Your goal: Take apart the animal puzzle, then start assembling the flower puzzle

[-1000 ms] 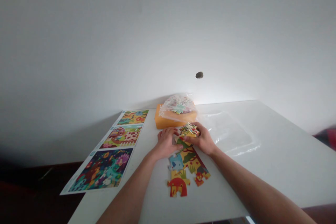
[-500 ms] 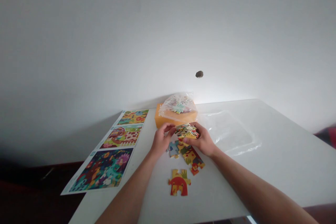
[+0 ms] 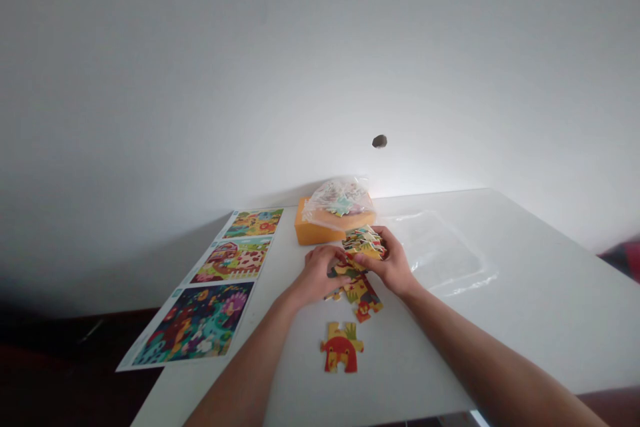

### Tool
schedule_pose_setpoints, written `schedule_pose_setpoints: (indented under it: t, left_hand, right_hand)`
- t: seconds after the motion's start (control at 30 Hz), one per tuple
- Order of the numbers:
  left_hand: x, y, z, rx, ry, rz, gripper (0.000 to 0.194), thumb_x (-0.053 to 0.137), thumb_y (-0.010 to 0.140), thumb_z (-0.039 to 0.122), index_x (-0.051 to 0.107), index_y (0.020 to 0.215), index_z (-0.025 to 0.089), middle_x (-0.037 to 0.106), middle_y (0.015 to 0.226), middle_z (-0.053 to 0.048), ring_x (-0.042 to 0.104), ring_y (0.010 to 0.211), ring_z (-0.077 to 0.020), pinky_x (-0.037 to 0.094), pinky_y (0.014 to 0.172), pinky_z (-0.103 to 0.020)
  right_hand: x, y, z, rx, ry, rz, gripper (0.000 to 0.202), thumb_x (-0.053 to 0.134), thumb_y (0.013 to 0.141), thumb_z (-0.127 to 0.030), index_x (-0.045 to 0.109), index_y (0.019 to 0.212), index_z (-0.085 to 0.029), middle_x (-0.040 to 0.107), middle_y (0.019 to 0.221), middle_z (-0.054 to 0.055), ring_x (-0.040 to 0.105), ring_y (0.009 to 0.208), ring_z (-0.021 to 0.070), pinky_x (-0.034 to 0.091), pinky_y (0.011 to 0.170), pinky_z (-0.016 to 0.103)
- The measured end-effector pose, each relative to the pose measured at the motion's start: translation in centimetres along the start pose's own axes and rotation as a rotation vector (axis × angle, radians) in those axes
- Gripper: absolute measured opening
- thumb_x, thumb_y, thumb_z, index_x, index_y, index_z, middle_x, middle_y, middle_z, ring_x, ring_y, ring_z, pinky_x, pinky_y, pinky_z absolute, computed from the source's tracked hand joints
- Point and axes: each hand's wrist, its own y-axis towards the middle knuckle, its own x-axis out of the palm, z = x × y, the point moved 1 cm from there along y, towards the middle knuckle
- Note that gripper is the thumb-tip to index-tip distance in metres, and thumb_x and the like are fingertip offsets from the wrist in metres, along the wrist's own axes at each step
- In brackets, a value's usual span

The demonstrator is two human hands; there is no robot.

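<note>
A thick stack of jigsaw puzzle pieces rests in my right hand, with the thumb over its near side. My left hand is just left of the stack, thumb and fingers pinched on a yellow and red puzzle piece, partly hidden by the fingers. Below the hands lie joined puzzle pieces with a small lion face. A blue piece beside them is mostly covered by my left hand. Nearer to me, a separate puzzle piece shows a red animal head.
An orange box stands by the wall, carrying a clear bag of puzzle pieces. To the right, a flat clear plastic bag lies on the white table. A sheet with three printed pictures overhangs the left table edge.
My left hand has come down and toward me, from the stack to just above the joined pieces. The stack has shifted slightly right and away; the joined pieces have slid a little left.
</note>
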Motion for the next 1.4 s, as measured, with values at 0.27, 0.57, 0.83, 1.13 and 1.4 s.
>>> schedule_pose_setpoints:
  t: [0.27, 0.57, 0.83, 1.13, 1.4]
  left_hand:
    - [0.7, 0.8, -1.4, -0.110, -0.451, 0.082, 0.026, 0.073, 0.074, 0.031, 0.059, 0.092, 0.019, 0.068, 0.094, -0.005, 0.066, 0.089, -0.0204, 0.051, 0.082, -0.033]
    - [-0.4, 1.2, -0.3, -0.092, -0.503, 0.163, 0.033, 0.057, 0.086, 0.048, 0.063, 0.095, 0.017, 0.069, 0.088, -0.004, 0.064, 0.079, -0.0172, 0.050, 0.072, -0.027]
    - [-0.4, 0.9, 0.1, -0.078, -0.465, 0.161, 0.041, 0.047, 0.092, 0.053, 0.066, 0.099, 0.017, 0.069, 0.097, -0.007, 0.064, 0.090, -0.0198, 0.049, 0.082, -0.031]
    - [0.2, 0.2, 0.6, 0.018, -0.139, 0.023, 0.028, 0.070, 0.077, 0.045, 0.067, 0.094, 0.022, 0.064, 0.103, -0.006, 0.058, 0.102, -0.0240, 0.042, 0.093, -0.039]
    - [0.5, -0.7, 1.7, 0.094, 0.295, -0.064, 0.063, 0.076, 0.052, 0.070, 0.061, 0.087, 0.020, 0.058, 0.099, -0.005, 0.052, 0.100, -0.0283, 0.033, 0.094, -0.046]
  right_hand:
    - [0.0, 0.0, 0.2, -0.012, 0.014, -0.051, 0.055, 0.083, 0.067, -0.035, 0.051, 0.111, -0.023, 0.066, 0.102, 0.004, 0.065, 0.089, 0.0202, 0.054, 0.079, 0.033]
    - [0.3, -0.2, 1.3, 0.073, -0.162, -0.186, 0.066, 0.083, 0.066, -0.037, 0.050, 0.121, -0.021, 0.064, 0.110, 0.006, 0.065, 0.098, 0.0227, 0.054, 0.087, 0.037]
    - [0.3, -0.4, 1.5, -0.016, -0.346, -0.212, 0.074, 0.085, 0.063, -0.034, 0.047, 0.125, -0.022, 0.066, 0.106, 0.005, 0.065, 0.092, 0.0210, 0.054, 0.084, 0.036]
    - [-0.2, 0.1, 0.6, -0.183, -0.417, 0.161, 0.066, 0.079, 0.069, -0.035, 0.046, 0.125, -0.022, 0.064, 0.113, 0.008, 0.065, 0.099, 0.0235, 0.054, 0.089, 0.038]
    - [-0.6, 0.7, 1.9, -0.118, -0.751, 0.037, 0.057, 0.078, 0.066, -0.031, 0.054, 0.116, -0.021, 0.063, 0.110, 0.008, 0.062, 0.098, 0.0244, 0.051, 0.087, 0.039]
